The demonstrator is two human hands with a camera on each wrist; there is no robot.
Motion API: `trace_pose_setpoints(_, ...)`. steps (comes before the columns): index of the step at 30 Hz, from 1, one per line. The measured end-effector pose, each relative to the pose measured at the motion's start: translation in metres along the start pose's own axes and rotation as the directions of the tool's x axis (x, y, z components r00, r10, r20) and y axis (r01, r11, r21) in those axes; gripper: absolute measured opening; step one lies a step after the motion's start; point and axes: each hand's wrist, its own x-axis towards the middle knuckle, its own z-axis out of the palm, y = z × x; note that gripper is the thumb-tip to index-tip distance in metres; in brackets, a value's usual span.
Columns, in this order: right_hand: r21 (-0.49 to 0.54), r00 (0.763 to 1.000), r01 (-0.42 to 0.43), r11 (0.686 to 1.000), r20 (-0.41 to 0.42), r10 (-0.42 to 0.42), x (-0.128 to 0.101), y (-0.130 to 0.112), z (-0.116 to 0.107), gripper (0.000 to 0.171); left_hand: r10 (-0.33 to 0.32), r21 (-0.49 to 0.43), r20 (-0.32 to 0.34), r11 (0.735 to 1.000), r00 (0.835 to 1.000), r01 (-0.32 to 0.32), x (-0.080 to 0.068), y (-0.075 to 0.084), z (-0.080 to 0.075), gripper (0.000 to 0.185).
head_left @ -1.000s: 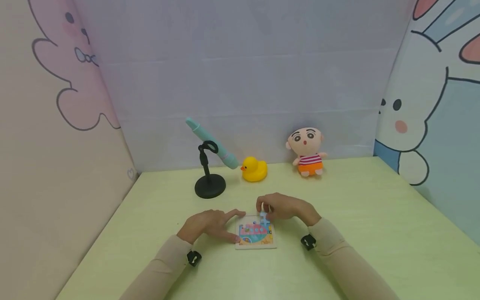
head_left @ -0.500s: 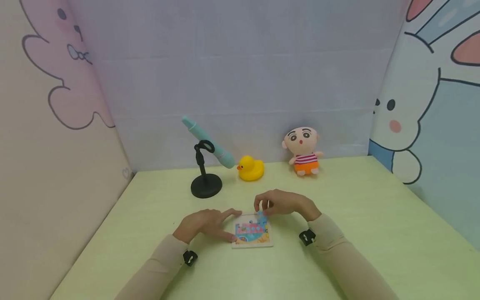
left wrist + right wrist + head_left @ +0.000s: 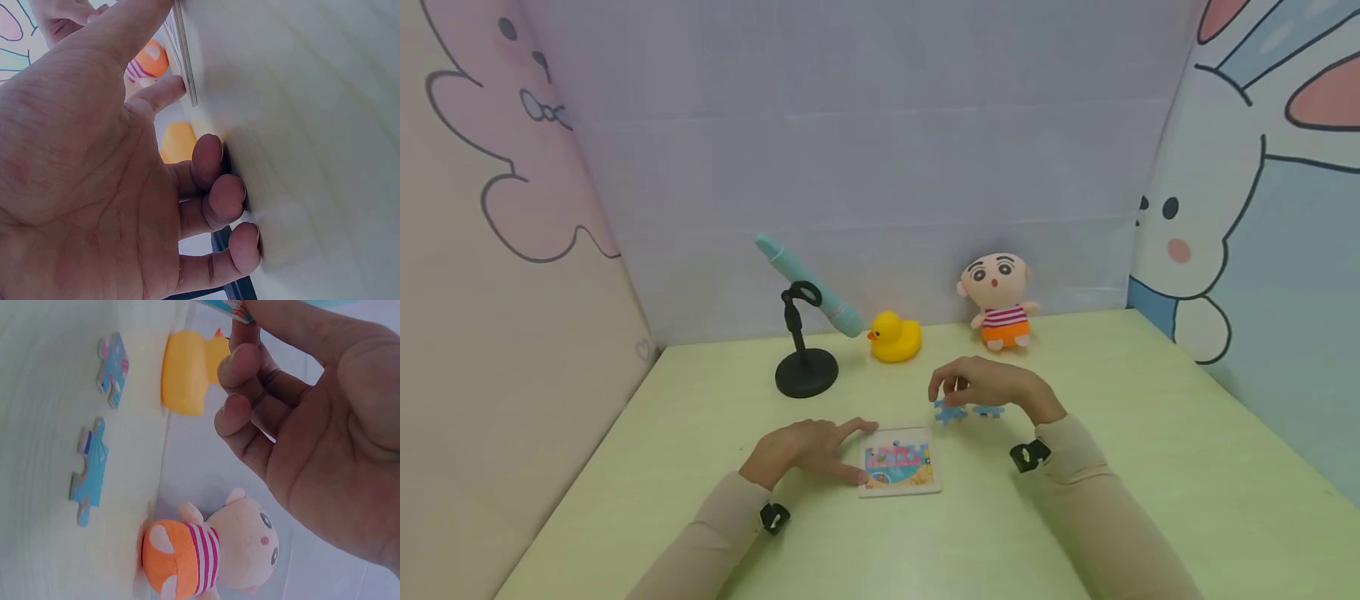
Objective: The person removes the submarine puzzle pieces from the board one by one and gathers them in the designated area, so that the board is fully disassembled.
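A small square puzzle board [image 3: 900,467] with a colourful picture lies flat on the pale green table [image 3: 1112,467]. My left hand [image 3: 808,450] rests beside it, thumb and index finger straight against the board's left edge [image 3: 184,56]; the other fingers [image 3: 215,200] curl on the tabletop. My right hand [image 3: 988,385] hovers behind and to the right of the board, fingers loosely curled and holding nothing [image 3: 312,437]. Beneath it two blue puzzle pieces lie flat on the table, one [image 3: 950,412] [image 3: 112,369] nearer the board and one [image 3: 988,410] [image 3: 90,472] further right.
Along the back wall stand a teal toy microphone on a black stand [image 3: 805,367], a yellow rubber duck [image 3: 895,337] [image 3: 187,369] and a small plush doll in a striped shirt [image 3: 997,300] [image 3: 212,550]. Cartoon-printed panels enclose the table on three sides.
My right hand lifted a blue piece off the board's top right corner, carried it back and to the right, and let it go on the table. The left hand stayed on the board.
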Motion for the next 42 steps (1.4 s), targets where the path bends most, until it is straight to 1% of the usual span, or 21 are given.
trace_pose_setpoints(8, 0.044, 0.997, -0.044, 0.998, -0.056, 0.046, -0.025, 0.016, -0.017, 0.013, 0.025, -0.010, -0.008, 1.000, 1.000, -0.025, 0.000, -0.001, 0.001, 0.078)
trace_pose_setpoints(13, 0.090, 0.989, -0.111, 0.990, -0.086, 0.118, -0.039, 0.029, -0.023, 0.012, 0.026, -0.006, -0.002, 1.000, 1.000, -0.026, 0.002, -0.003, 0.002, 0.079)
trace_pose_setpoints(16, 0.112, 0.984, -0.140, 0.984, -0.094, 0.151, -0.045, 0.036, -0.025, 0.009, 0.018, -0.009, 0.015, 1.000, 1.000, -0.018, 0.003, -0.004, 0.002, 0.079)
trace_pose_setpoints(20, 0.129, 0.981, -0.167, 0.978, -0.073, 0.177, -0.052, 0.045, -0.028, 0.008, 0.015, -0.014, 0.027, 1.000, 1.000, -0.015, 0.003, -0.004, 0.000, 0.079)
trace_pose_setpoints(25, 0.149, 0.971, -0.223, 0.963, -0.052, 0.233, -0.058, 0.055, -0.031, 0.009, 0.005, -0.015, 0.014, 1.000, 1.000, -0.005, 0.002, -0.003, -0.001, 0.079)
trace_pose_setpoints(26, 0.153, 0.971, -0.224, 0.962, -0.052, 0.235, -0.059, 0.056, -0.031, 0.009, 0.005, -0.017, 0.014, 1.000, 1.000, -0.005, 0.002, -0.003, -0.001, 0.079)
trace_pose_setpoints(29, 0.179, 0.965, -0.248, 0.952, -0.038, 0.258, -0.061, 0.062, -0.029, 0.009, 0.003, -0.023, 0.014, 1.000, 1.000, -0.002, 0.002, -0.003, 0.000, 0.078)
trace_pose_setpoints(32, 0.202, 0.962, -0.266, 0.942, 0.002, 0.272, -0.061, 0.068, -0.024, 0.010, 0.004, -0.029, 0.021, 1.000, 1.000, -0.003, 0.001, -0.004, 0.001, 0.079)
trace_pose_setpoints(35, 0.212, 0.954, -0.298, 0.931, 0.029, 0.299, -0.060, 0.074, -0.020, 0.010, 0.008, -0.025, 0.028, 1.000, 1.000, -0.007, 0.001, -0.005, 0.002, 0.079)
trace_pose_setpoints(38, 0.212, 0.948, -0.315, 0.925, 0.019, 0.318, -0.060, 0.078, -0.019, 0.010, 0.006, -0.013, 0.026, 1.000, 1.000, -0.005, 0.002, -0.004, 0.000, 0.079)
trace_pose_setpoints(42, 0.226, 0.933, -0.351, 0.909, 0.007, 0.359, -0.062, 0.083, -0.018, 0.012, -0.001, -0.011, 0.021, 1.000, 1.000, 0.001, 0.003, -0.003, -0.002, 0.079)
